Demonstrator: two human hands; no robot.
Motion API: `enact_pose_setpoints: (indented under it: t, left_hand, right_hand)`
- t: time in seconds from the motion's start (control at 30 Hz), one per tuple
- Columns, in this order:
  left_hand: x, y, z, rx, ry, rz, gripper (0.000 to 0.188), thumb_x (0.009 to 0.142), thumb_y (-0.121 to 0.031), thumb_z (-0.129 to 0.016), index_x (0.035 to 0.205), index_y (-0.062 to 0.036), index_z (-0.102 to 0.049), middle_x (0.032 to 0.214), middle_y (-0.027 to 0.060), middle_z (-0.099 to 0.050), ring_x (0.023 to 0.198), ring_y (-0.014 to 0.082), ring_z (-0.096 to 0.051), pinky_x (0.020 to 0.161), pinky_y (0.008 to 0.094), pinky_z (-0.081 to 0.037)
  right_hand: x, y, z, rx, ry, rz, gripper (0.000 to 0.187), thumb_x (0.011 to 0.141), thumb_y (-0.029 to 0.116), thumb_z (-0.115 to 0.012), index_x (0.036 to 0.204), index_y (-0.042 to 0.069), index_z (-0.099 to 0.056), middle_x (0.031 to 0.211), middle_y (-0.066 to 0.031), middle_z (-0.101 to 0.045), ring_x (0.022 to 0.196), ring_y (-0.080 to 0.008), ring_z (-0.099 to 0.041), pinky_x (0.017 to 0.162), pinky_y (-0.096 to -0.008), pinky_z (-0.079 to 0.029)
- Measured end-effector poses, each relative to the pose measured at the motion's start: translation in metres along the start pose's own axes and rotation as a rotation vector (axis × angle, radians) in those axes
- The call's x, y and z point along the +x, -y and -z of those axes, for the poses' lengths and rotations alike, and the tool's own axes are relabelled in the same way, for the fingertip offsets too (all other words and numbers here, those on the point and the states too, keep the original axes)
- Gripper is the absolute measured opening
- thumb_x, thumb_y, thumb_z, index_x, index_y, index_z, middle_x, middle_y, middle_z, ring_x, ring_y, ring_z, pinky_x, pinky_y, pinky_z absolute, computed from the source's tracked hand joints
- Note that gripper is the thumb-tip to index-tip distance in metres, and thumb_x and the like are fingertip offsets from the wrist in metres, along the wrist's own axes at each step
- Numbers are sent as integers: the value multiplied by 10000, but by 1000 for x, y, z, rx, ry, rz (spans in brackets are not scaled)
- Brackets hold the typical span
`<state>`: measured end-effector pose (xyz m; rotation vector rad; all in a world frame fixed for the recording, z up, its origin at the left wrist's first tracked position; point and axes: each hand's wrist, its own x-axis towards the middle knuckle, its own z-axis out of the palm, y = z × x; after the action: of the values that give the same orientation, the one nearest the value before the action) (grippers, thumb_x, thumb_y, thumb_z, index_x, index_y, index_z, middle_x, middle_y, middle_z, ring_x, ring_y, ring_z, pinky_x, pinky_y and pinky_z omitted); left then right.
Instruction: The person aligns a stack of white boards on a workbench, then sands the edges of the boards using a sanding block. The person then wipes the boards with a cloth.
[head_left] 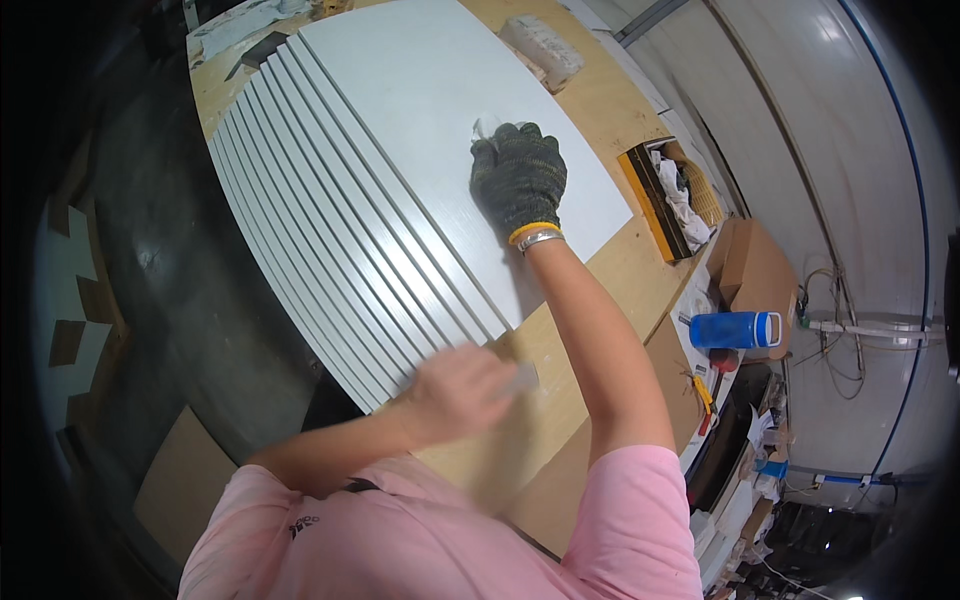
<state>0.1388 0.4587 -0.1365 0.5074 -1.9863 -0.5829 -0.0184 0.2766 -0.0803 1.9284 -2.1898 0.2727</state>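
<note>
We are resting our gloved right hand (pixel 520 185) on the white top panel (pixel 430 80), its fingers curling round a crumpled white wad (pixel 486 128) that is showing beside the thumb. That panel is lying over a stepped stack of white panels (pixel 325 235), which is sitting on the plywood table (pixel 548 350). We are holding our bare left hand (pixel 460 393) near the stack's closest edge (it is showing blurred, so we cannot tell whether its bent fingers are gripping the pale piece (pixel 524 378) beside them).
</note>
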Motion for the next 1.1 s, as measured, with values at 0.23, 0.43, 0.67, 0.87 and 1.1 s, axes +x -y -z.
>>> enact_pose_setpoints:
  t: [0.23,0.43,0.67,0.87,1.1]
  left_hand:
    - [20,9,6,142,52,45,314,656,-139,-788,949,-69,-701,821,74,-621,692,261,-611,558,376,-489]
    - [20,50,31,90,-86,159,309,706,-76,-788,1007,-54,-720,870,97,-675,764,295,-643,654,363,-522]
    - [37,146,96,310,-360,586,220,832,-93,-748,1031,-33,-677,913,92,-634,827,235,-637,699,350,-515]
    - [-29,16,19,93,13,210,429,648,-142,-789,1064,-87,-701,894,84,-633,771,293,-617,639,396,-509]
    - [-5,56,52,214,-81,149,406,632,-67,-819,1017,-50,-692,876,87,-650,743,279,-632,600,368,-519]
  right_hand:
    - [-1,2,5,-12,24,-4,312,950,347,-550,1067,92,-686,1089,-132,-655,1000,-332,-608,871,-452,-507]
    - [-5,-3,-8,7,-32,16,308,937,340,-561,1042,86,-698,1072,-133,-661,990,-333,-605,864,-451,-504]
    - [0,5,1,11,-1,-10,310,918,331,-593,1023,62,-704,1067,-146,-665,953,-338,-605,844,-449,-506]
    - [2,3,-4,17,-77,21,283,890,313,-642,971,51,-711,989,-160,-670,912,-354,-618,803,-464,-517]
    - [-2,1,-5,42,-137,53,253,876,319,-668,877,66,-686,940,-162,-663,856,-358,-621,746,-472,-510]
